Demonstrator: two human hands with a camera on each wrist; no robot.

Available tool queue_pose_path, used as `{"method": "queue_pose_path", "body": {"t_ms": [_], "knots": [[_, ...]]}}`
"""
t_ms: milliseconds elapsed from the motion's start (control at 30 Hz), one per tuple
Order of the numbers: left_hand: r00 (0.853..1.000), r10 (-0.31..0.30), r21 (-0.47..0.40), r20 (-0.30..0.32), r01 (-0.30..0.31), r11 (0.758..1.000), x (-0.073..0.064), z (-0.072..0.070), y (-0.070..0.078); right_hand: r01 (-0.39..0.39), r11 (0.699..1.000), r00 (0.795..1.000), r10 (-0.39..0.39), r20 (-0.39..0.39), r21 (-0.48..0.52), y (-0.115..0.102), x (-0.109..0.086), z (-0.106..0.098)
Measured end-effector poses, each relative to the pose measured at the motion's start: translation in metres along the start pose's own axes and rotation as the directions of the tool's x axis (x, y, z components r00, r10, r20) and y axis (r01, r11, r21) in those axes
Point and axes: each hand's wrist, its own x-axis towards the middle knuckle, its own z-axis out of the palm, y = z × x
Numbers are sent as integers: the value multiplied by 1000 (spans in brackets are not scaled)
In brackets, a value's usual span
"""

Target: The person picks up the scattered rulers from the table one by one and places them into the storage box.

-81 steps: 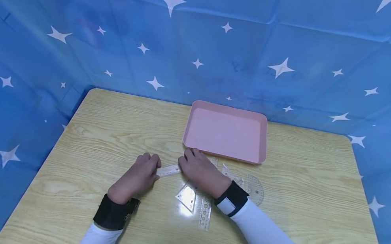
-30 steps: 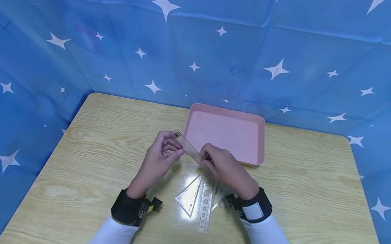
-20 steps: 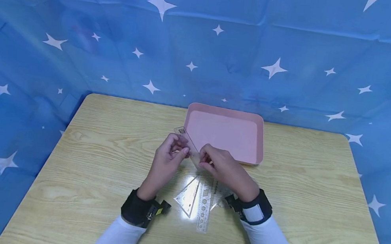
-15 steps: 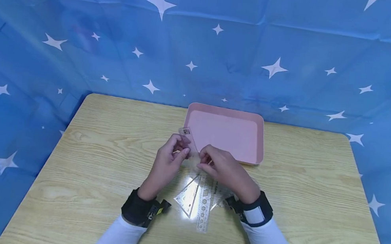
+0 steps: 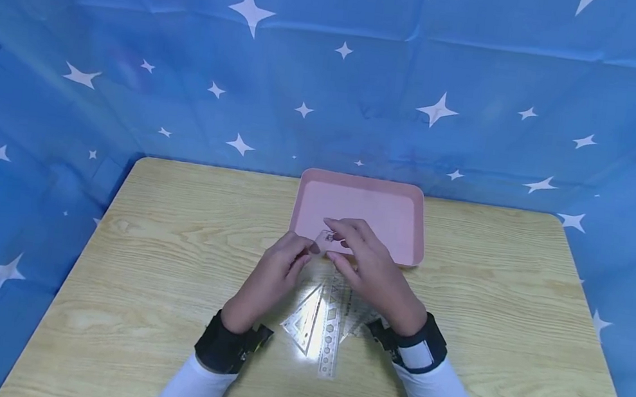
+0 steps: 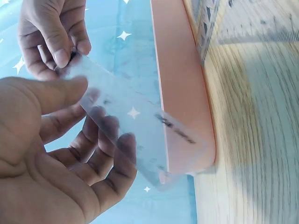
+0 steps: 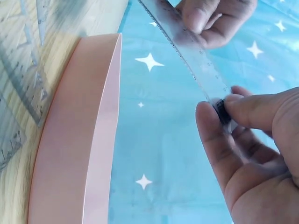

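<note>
A clear plastic ruler [image 6: 135, 121] is raised off the table between both hands, near the tray's front edge. My left hand [image 5: 270, 276] holds it, thumb on one face and curled fingers behind, as the left wrist view shows. My right hand [image 5: 373, 272] pinches the end with the dark printed mark [image 7: 220, 111] between thumb and index finger. Below, on the table, lie a clear set square [image 5: 297, 327] and a stencil ruler [image 5: 329, 345] with cut-out shapes. A second set square [image 5: 353, 322] is partly covered by my right wrist.
A shallow pink tray [image 5: 416, 235] stands at the back of the wooden table [image 5: 187, 223], just beyond the hands. A blue curtain [image 5: 285, 66] with white stars hangs behind the table and at both sides.
The ruler has come up from the table and turned between the hands. Its printed end has swung from the left hand's side over to the right hand, which now pinches it.
</note>
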Motion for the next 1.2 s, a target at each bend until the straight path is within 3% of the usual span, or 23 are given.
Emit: {"method": "queue_pose_path", "body": {"t_ms": [133, 300, 533, 667, 900, 1033, 1200], "knots": [[999, -4, 24, 35, 3, 1000, -2, 1, 1, 45, 998, 999, -45, -23, -32, 0, -1, 2], [998, -18, 37, 56, 16, 999, -4, 1, 1, 47, 998, 998, -48, -27, -48, 3, -2, 4], [999, 30, 149, 24, -33, 988, -4, 6, -3, -61, 996, 995, 56, -88, -61, 10, -2, 0], [992, 123, 277, -12, -115, 954, -4, 10, -8, -127, 991, 984, 120, -130, -51, 12, -3, -4], [956, 285, 449, -76, -223, 865, -2, 10, -13, -181, 983, 974, 174, -147, -31, 16, -4, -5], [950, 307, 505, -63, -235, 830, 0, 6, -14, -191, 981, 975, 186, -119, -38, 17, -4, -5], [951, 310, 529, -2, -262, 807, 8, -1, -12, -155, 985, 988, 153, -36, -73, 19, -4, -8]]}}
